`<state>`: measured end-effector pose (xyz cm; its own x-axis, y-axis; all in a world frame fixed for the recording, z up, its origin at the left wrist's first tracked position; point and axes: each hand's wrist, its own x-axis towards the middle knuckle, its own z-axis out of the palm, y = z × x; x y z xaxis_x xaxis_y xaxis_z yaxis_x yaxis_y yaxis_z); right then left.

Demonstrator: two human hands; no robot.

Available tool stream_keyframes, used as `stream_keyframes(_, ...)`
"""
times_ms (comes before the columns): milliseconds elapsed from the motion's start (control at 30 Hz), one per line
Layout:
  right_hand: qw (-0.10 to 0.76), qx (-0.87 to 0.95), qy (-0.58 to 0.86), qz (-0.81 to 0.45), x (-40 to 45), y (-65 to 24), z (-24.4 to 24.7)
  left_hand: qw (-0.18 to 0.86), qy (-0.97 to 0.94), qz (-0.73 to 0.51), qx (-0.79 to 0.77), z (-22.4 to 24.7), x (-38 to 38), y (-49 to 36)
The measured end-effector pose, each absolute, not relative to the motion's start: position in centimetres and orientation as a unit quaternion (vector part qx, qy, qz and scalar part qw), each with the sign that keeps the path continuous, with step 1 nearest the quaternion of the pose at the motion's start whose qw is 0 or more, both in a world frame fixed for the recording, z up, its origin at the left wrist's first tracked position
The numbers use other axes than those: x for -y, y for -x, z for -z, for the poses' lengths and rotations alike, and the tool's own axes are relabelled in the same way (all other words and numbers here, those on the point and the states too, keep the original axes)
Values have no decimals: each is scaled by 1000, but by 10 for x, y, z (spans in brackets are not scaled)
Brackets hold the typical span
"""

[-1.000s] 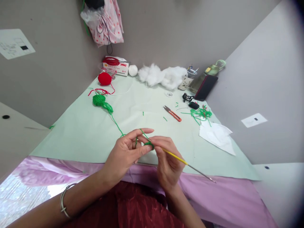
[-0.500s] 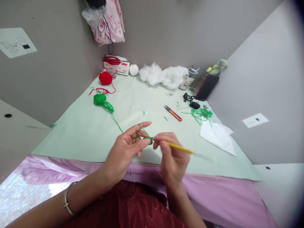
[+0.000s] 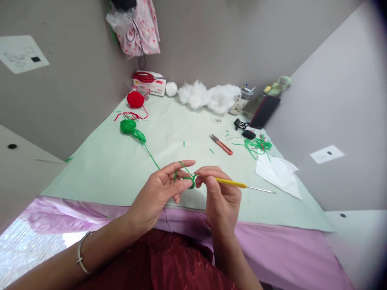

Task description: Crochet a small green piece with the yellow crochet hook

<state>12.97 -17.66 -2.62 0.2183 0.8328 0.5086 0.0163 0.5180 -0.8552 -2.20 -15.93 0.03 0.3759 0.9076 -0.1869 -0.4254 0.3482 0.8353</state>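
Note:
My left hand point(image 3: 163, 183) pinches a small green crochet piece point(image 3: 191, 183) between thumb and fingers. Green yarn loops over its raised index finger and trails back to the green yarn ball point(image 3: 128, 127) on the table. My right hand point(image 3: 222, 193) is closed around the yellow handle of a double-ended crochet hook point(image 3: 231, 183). One metal tip of the hook points left, at the yarn just above the green piece. Its other tip sticks out to the right, over the table. My left fingers partly hide the green piece.
Thread snips point(image 3: 221, 144) lie beyond my right hand, near green yarn scraps point(image 3: 258, 144) and a white sheet point(image 3: 276, 174). Farther back are a red yarn ball point(image 3: 135, 99), a white yarn ball point(image 3: 171, 89), white stuffing point(image 3: 208, 97) and a pen cup point(image 3: 238, 104). Partition walls enclose the table.
The crochet hook has levelled slightly, and its rear tip, blurred before, now shows sharply. The index finger of my left hand has come down a little. Both hands keep their hold.

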Motion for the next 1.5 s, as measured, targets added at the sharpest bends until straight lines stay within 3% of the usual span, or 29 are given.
stream_keyframes(400, 660, 580, 399, -262, 181, -132, 28, 735, -374, -449, -344, -3, 158, 21)
stream_keyframes(567, 604, 670, 430, -41, 187, -132, 35, 750, -343, -449, -344, -1, 156, 19)
stream_keyframes(633, 611, 667, 426, -10, 187, -134, 35, 784, -315, -421, -330, 1, 154, 20)
stream_keyframes(833, 704, 513, 379, -311, 179, -135, 25, 782, -326, -427, -317, 0, 153, 22)
stream_keyframes(1267, 705, 462, 350, -408, 176, -138, 22, 751, -382, -421, -337, 4, 156, 25)
stream_keyframes(1500, 672, 547, 369, -334, 184, -142, 20, 729, -404, -424, -353, 3, 158, 26)
